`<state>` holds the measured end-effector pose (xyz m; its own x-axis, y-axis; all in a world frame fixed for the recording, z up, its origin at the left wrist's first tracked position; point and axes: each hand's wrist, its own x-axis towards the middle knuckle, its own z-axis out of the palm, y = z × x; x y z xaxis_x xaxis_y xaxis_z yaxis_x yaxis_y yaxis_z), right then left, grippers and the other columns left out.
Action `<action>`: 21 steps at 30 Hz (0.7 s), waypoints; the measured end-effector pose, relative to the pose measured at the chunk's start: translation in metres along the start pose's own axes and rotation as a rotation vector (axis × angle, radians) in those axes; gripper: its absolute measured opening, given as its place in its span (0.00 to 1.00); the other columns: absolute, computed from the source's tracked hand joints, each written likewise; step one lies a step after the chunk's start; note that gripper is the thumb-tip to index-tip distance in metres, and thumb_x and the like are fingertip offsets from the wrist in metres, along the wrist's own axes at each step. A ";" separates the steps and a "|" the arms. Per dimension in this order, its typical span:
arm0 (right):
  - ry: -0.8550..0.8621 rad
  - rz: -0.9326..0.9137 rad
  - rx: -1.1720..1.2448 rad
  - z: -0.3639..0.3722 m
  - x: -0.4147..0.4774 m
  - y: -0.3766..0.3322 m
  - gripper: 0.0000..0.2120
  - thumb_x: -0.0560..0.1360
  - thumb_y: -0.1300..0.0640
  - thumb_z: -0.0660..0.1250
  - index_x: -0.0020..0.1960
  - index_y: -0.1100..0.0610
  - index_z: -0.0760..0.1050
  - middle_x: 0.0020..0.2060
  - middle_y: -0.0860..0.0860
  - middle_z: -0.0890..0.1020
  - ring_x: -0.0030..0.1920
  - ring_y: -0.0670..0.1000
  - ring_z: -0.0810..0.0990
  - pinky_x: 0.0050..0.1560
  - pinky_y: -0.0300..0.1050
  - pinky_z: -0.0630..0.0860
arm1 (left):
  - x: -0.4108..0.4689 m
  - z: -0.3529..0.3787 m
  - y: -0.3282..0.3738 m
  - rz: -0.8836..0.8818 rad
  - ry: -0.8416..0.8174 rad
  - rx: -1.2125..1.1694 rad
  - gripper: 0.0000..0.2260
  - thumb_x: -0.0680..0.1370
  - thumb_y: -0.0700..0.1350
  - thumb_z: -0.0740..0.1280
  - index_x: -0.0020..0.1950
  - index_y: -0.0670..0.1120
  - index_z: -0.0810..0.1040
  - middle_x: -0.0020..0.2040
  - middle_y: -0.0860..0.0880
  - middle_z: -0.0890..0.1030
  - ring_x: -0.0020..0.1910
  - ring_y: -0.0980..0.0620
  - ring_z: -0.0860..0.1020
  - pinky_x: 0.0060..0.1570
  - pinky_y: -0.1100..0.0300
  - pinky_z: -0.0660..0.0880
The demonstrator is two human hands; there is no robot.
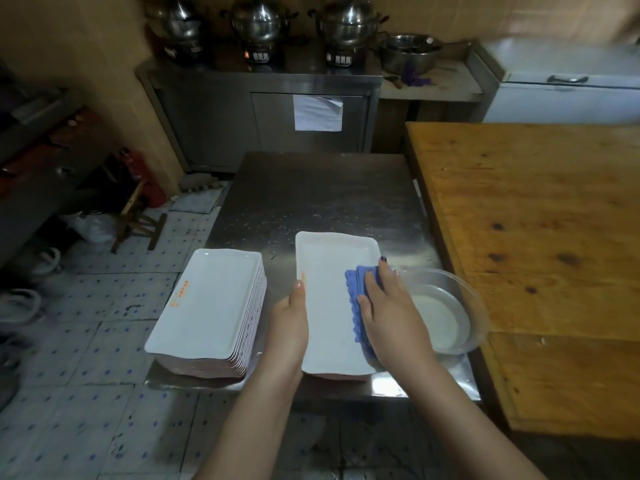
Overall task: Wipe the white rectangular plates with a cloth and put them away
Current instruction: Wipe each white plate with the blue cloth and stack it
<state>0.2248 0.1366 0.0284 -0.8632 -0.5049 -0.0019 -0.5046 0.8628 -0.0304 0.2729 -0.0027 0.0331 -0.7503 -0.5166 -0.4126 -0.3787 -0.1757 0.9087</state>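
A white rectangular plate (327, 292) lies lengthwise on the steel table (322, 199), on top of at least one other plate. My left hand (289, 327) holds its left edge, thumb on the rim. My right hand (388, 313) presses a folded blue cloth (358, 292) flat against the plate's right half. To the left stands a tall stack of white rectangular plates (211, 306) with an orange mark on the top one, overhanging the table's front left corner.
A clear glass bowl (446, 310) with some liquid sits just right of the plate. A wooden table (540, 244) adjoins on the right. Steel pots (259, 22) stand on a cabinet behind. The tiled floor (104, 306) lies to the left.
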 end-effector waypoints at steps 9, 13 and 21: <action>0.122 0.493 0.630 0.003 0.017 0.005 0.30 0.79 0.45 0.59 0.75 0.50 0.50 0.71 0.53 0.65 0.54 0.52 0.79 0.49 0.39 0.73 | -0.007 -0.001 0.000 0.069 0.010 0.071 0.21 0.79 0.61 0.55 0.37 0.52 0.81 0.37 0.56 0.84 0.39 0.53 0.83 0.40 0.58 0.79; 0.065 0.547 0.797 0.001 0.016 0.017 0.18 0.76 0.43 0.64 0.56 0.56 0.69 0.45 0.50 0.79 0.34 0.45 0.72 0.30 0.35 0.65 | -0.003 -0.003 0.000 0.040 0.015 0.040 0.21 0.79 0.61 0.56 0.35 0.55 0.83 0.38 0.55 0.85 0.42 0.50 0.83 0.49 0.50 0.79; 0.030 0.637 1.115 0.006 -0.010 0.029 0.18 0.70 0.54 0.75 0.49 0.56 0.67 0.41 0.46 0.74 0.38 0.46 0.74 0.32 0.38 0.68 | 0.008 -0.008 -0.006 0.031 -0.090 0.103 0.17 0.77 0.65 0.55 0.41 0.64 0.82 0.41 0.57 0.85 0.42 0.54 0.84 0.49 0.51 0.80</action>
<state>0.2193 0.1665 0.0214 -0.9530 0.0003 -0.3029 0.2698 0.4556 -0.8483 0.2736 -0.0121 0.0247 -0.8065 -0.4423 -0.3923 -0.4043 -0.0715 0.9118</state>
